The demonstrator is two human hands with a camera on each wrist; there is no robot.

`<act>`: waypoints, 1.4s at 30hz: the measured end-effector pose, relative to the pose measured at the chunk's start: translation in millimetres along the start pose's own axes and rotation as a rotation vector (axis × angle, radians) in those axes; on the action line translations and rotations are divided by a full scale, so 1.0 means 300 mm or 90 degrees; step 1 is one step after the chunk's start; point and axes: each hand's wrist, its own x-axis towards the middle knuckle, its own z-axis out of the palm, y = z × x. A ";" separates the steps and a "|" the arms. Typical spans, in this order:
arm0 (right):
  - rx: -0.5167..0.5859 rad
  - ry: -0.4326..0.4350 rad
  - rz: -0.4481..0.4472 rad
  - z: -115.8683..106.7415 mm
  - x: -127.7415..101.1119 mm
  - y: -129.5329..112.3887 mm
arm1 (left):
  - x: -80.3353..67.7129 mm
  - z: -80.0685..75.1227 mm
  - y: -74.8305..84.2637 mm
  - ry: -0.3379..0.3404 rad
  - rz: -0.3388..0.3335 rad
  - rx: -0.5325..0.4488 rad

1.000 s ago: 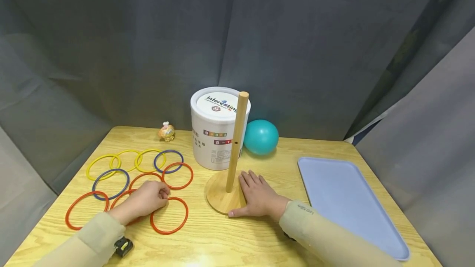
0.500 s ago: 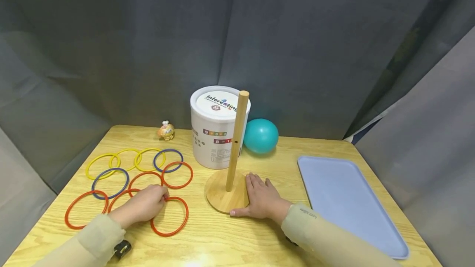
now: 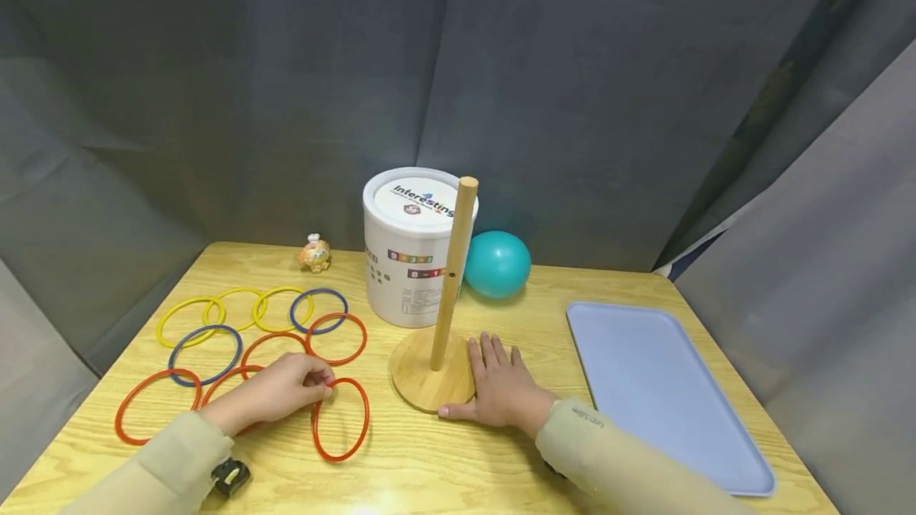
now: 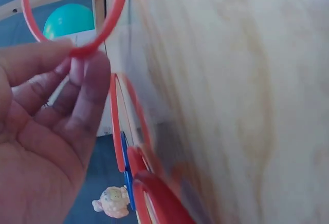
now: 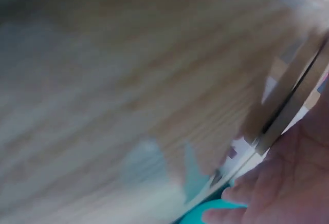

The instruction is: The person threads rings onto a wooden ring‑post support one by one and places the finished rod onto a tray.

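My left hand [image 3: 289, 388] pinches a red ring [image 3: 367, 412] by its upper left edge; in the left wrist view the thumb and fingertips close on that red ring [image 4: 110, 23]. The ring is tilted up from the table. My right hand [image 3: 501, 388] rests with fingers spread against the right edge of the round wooden base [image 3: 415, 376]. From that base rises an upright wooden peg [image 3: 452, 276] with no ring on it. In the right wrist view, the palm of the right hand [image 5: 293, 183] shows beside the edge of the base.
Several red, blue and yellow rings [image 3: 188, 300] lie partly overlapping at the left. Behind the peg stand a white tub [image 3: 404, 292] and a teal balloon [image 3: 498, 265]. A small figurine [image 3: 315, 253] sits at the back left, a lilac tray [image 3: 665, 388] at the right.
My left hand has taken hold of the nearest red ring and tilted it up from the table, shifting it slightly right. The right hand slid slightly outward to the base's edge.
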 end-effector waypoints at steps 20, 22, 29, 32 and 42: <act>0.001 0.027 -0.037 0.017 -0.018 0.026 | 0.125 -0.197 0.268 0.045 0.033 -0.577; -0.005 0.029 -0.037 0.014 -0.016 0.025 | 0.140 -0.233 0.319 0.045 0.094 -0.644; 0.002 0.025 -0.038 0.018 -0.008 0.015 | 0.196 -0.317 0.510 0.055 0.252 -0.742; 0.014 0.028 -0.036 0.022 -0.010 0.013 | 0.231 -0.322 0.570 0.061 0.259 -0.743; -0.004 0.027 -0.030 0.017 0.004 0.018 | 0.333 -0.292 0.620 0.120 0.109 -0.736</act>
